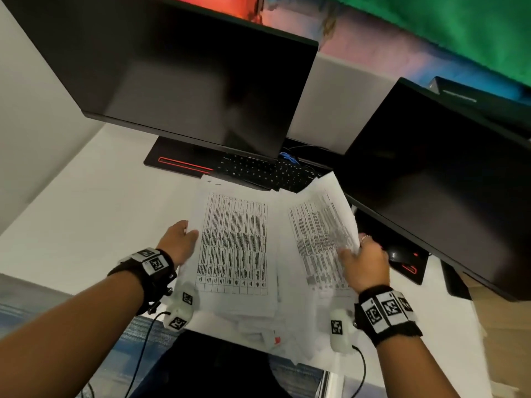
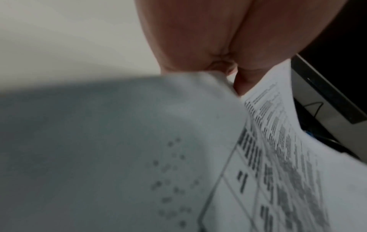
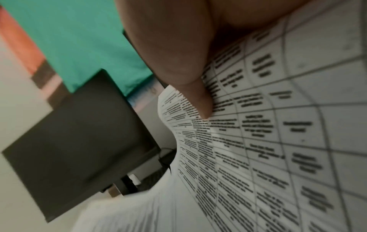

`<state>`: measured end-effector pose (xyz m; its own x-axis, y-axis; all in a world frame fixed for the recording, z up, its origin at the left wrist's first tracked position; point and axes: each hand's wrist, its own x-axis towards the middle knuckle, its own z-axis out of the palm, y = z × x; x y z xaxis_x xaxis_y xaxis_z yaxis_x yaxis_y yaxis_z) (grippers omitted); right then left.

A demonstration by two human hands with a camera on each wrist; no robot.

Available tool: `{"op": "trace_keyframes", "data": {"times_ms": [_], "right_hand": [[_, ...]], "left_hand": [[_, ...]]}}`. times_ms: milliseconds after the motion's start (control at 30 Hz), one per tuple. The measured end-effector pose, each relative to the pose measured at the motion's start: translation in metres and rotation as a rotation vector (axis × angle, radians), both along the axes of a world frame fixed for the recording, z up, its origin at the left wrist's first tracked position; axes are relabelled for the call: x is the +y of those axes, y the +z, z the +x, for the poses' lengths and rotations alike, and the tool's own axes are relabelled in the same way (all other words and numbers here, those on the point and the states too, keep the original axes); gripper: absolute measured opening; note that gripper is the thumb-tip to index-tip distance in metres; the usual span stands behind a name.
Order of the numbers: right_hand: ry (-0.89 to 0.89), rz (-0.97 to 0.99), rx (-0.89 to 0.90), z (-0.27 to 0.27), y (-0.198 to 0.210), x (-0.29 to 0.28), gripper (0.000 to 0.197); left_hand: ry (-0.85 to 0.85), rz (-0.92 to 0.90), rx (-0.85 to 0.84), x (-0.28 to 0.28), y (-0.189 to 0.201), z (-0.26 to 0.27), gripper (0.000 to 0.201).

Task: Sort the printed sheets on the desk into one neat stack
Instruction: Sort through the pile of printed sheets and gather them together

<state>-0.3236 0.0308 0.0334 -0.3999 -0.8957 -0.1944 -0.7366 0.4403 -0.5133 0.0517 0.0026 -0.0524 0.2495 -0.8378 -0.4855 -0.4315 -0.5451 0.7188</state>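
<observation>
A thick stack of printed sheets [image 1: 234, 245] with table grids lies at the desk's near edge, its lower pages fanned out unevenly. My left hand [image 1: 179, 239] holds the stack's left edge, thumb on top; in the left wrist view the fingers [image 2: 198, 39] pinch the lifted paper edge [image 2: 198, 87]. My right hand [image 1: 363, 261] grips a separate bundle of sheets [image 1: 319, 222] raised and curled on the right. In the right wrist view the thumb [image 3: 186, 70] presses on the printed page [image 3: 258, 141].
A large dark monitor [image 1: 178, 73] hangs over the desk [image 1: 86, 214], with a second monitor [image 1: 436, 179] at right. A black keyboard [image 1: 267, 170] lies just behind the sheets. A mouse [image 1: 399, 254] sits on a red-trimmed pad beyond my right hand.
</observation>
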Motion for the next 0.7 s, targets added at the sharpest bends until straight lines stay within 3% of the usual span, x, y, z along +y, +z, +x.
{"op": "trace_keyframes", "data": {"times_ms": [167, 300, 433, 700], "right_hand": [[0.108, -0.302, 0.076, 0.015, 0.087, 0.0, 0.012], [0.058, -0.51, -0.09, 0.016, 0.144, -0.004, 0.016], [-0.03, -0.564, -0.318, 0.017, 0.15, -0.005, 0.023], [-0.03, -0.584, -0.413, 0.027, 0.157, -0.004, 0.026]], "left_hand": [[-0.011, 0.03, 0.03, 0.004, -0.006, -0.013, 0.034], [-0.074, -0.014, -0.031, 0.001, -0.005, -0.02, 0.036], [-0.124, -0.021, -0.071, -0.002, 0.002, -0.025, 0.038], [-0.17, -0.153, -0.189, 0.002, 0.02, -0.018, 0.024]]}}
